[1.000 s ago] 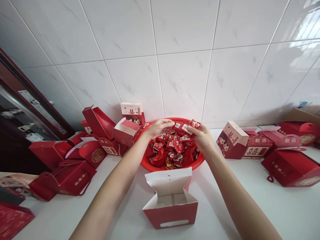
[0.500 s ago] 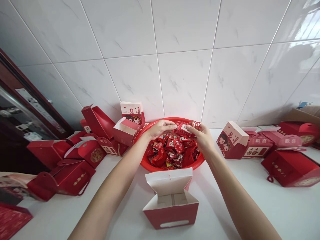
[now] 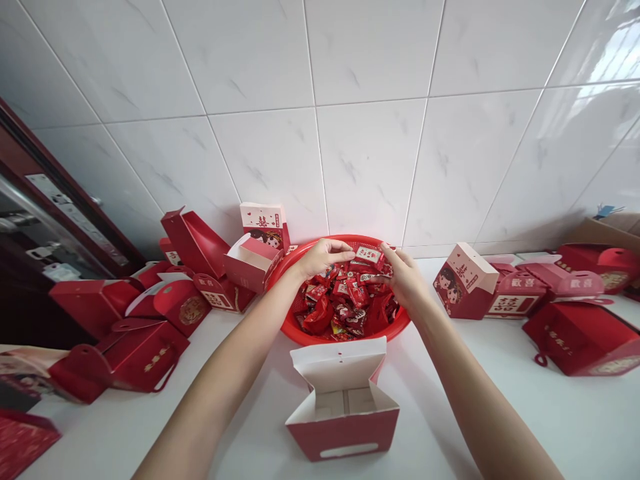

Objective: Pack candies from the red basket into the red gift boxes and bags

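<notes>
Over basket point(image 3: 400, 325): our left hand point(image 3: 323, 259) nearly closed beside labelled packet point(image 3: 369, 255), hold unclear; our right hand point(image 3: 407, 277) curled round patterned packet point(image 3: 385, 268). Open box point(image 3: 345, 430) before basket, likely for short reach.

Lighting: moderate, cool, broadly even. Strong glare on the tiled wall point(image 3: 370, 60) at upper right, where a bright, barred patch is reflected. Wall greys toward the left; the door point(image 3: 35, 300) there is dark, detail largely lost. Shadows: soft-edged, on the worktop point(image 3: 565, 413) between the forearms point(image 3: 235, 353), around the front box point(image 3: 345, 433). Distortion: wide-angle; tile joints splay outward. Sharpness: front box outline clear; lower-left red box point(image 3: 23, 443) soft. Small print on the packets point(image 3: 356, 293) unreadable.
</notes>
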A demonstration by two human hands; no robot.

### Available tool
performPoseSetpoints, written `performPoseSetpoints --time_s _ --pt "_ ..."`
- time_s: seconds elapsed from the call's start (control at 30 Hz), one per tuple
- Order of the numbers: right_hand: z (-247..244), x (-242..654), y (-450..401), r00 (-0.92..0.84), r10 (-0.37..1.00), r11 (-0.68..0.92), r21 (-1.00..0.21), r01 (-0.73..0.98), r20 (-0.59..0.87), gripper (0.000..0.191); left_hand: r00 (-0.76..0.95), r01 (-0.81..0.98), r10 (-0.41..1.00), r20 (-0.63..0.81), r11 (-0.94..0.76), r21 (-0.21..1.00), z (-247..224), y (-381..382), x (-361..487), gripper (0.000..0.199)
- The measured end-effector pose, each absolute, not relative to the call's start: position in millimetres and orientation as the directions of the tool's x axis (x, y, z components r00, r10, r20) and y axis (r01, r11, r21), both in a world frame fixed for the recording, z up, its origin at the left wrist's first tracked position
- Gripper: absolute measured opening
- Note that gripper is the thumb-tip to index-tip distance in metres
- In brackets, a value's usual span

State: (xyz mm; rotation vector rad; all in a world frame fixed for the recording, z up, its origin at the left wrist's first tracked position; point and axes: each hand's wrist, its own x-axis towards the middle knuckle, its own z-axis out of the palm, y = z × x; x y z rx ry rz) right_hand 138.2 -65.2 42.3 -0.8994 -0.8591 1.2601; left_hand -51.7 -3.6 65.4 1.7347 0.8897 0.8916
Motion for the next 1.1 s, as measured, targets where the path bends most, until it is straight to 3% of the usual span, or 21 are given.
performPoseSetpoints --time_s 0.3,0.6,0.73,0.83,0.93,1.03,1.1 --pt "44.4 139.0 -61.7 0.106 0.994 0.057 -0.831 -0.553 -0.002 0.009 0.42 0.208 0.888 0.19 -0.298 0.932 63.5 -1.1 -53.5 0.056" --pt "42.0 140.6 -69.8 0.004 0.996 0.081 -0.885 -0.459 0.089 0.031 0.485 0.238 0.856 0.178 -0.325 0.915 61.3 -0.9 -53.6 0.043" --pt "42.3 140.5 -69.8 0.099 0.991 0.128 -0.874 -0.469 0.092 0.029 0.483 0.15 0.86 0.163 -0.264 0.953 60.1 -0.2 -52.0 0.045" --pt "43.2 140.5 -69.7 0.195 0.978 0.16 -0.86 -0.484 0.072 0.027 0.479 0.223 0.871 0.113 -0.246 0.943 54.5 2.6 -53.5 0.033" --pt "43.6 140.5 -68.9 0.241 0.969 0.169 -0.853 -0.494 0.053 0.027 0.488 0.479 0.869 0.083 -0.346 0.807 45.1 5.5 -55.7 0.014" --pt "43.9 140.3 -67.7 0.292 0.955 0.196 -0.841 -0.504 0.048 0.029 0.496 0.694 0.866 0.052 -0.432 0.576 35.9 5.9 -53.6 0.011" --pt "44.3 140.3 -67.3 0.312 0.949 0.207 -0.836 -0.508 0.046 0.029 0.486 0.753 0.872 0.05 -0.447 0.483 31.4 5.0 -48.5 0.01"
